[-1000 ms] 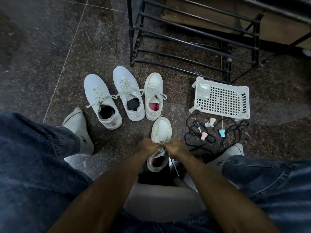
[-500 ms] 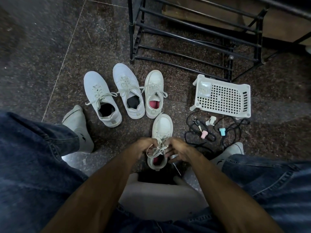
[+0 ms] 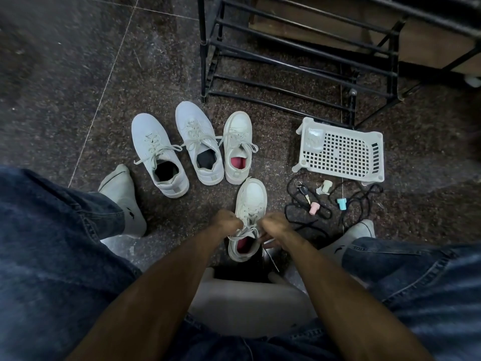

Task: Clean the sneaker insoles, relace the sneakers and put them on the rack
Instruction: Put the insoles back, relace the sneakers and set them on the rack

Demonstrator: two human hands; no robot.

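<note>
On the dark speckled stone floor (image 3: 78, 74), near a black metal bar rack (image 3: 299, 56), a white leather sneaker with pink insole (image 3: 251, 199) lay nearest; left hand (image 3: 229, 221) and right hand (image 3: 276, 225) each pinched its flat white laces (image 3: 246, 230). A perforated white plastic basket (image 3: 343, 152) sat right.

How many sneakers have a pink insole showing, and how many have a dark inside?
Pink insole: 2, the sneaker being laced and the row's right sneaker
Dark inside: 2, the left sneaker and the middle sneaker
Total: 4
</note>
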